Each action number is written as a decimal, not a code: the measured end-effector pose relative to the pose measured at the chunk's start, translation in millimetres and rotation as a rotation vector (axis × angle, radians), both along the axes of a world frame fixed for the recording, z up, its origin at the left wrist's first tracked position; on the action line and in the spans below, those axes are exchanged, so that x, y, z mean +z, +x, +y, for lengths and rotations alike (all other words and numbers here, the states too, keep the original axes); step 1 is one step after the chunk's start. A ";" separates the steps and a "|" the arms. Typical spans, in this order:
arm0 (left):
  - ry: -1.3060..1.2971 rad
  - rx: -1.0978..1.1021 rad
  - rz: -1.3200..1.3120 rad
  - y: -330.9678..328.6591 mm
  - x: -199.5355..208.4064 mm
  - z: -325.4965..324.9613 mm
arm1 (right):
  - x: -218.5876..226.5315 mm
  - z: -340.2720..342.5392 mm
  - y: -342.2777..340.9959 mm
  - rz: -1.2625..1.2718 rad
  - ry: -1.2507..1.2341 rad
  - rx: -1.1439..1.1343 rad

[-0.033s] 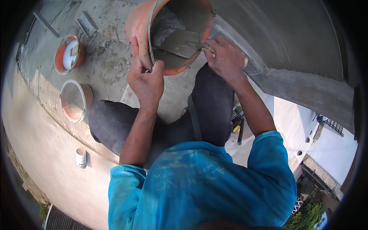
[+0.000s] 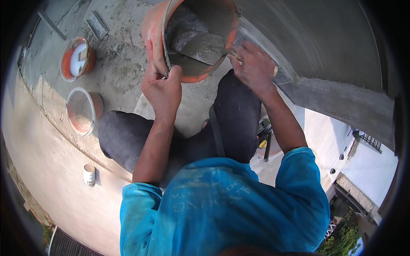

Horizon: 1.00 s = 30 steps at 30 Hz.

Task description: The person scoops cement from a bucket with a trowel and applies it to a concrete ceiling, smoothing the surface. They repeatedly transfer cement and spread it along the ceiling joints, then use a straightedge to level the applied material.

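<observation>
The trowel (image 2: 205,48) and right hand (image 2: 255,66) have shifted slightly toward three o'clock. The flat, mortar-smeared blade lies inside the tilted, round orange bucket (image 2: 153,22) at twelve o'clock. The right fingers grasp the trowel's handle; the left hand (image 2: 161,91) grips the bucket's crusted rim. Gritty floor (image 2: 117,53) stretches toward ten; a smooth grey wall (image 2: 316,38) bounds two o'clock.

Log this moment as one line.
left hand: holds tilted orange bucket by rim | right hand: grips trowel, blade inside bucket | contents: grey mix | nearby: pale can
</observation>
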<state>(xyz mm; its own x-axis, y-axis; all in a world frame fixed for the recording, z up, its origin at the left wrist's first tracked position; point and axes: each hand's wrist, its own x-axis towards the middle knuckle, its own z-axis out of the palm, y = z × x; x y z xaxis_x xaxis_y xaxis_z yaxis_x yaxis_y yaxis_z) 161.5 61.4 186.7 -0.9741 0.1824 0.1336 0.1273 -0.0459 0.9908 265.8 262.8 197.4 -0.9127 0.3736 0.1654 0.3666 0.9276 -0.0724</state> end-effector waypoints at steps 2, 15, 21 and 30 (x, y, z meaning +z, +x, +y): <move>0.042 0.001 -0.142 -3.2 -3.6 2.7 | -4.6 8.1 5.8 0.088 -0.016 0.030; 0.247 0.251 -0.541 -12.2 -72.2 -22.9 | 24.2 126.0 -28.2 -0.272 -1.004 -0.012; 0.112 0.221 -0.424 -16.6 -79.6 -43.4 | 27.9 159.6 -60.0 0.085 -0.736 -0.329; 0.263 0.216 -0.528 -20.6 -56.7 -25.8 | 13.0 114.7 -57.9 -0.110 -0.095 -0.230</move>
<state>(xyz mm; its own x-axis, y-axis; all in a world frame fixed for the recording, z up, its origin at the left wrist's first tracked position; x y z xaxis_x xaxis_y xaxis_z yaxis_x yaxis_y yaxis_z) 141.0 35.6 130.0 -0.9322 0.0003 -0.3618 -0.3423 -0.3249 0.8816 207.8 377.5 210.4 -0.8125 0.5825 0.0247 0.5775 0.8099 -0.1031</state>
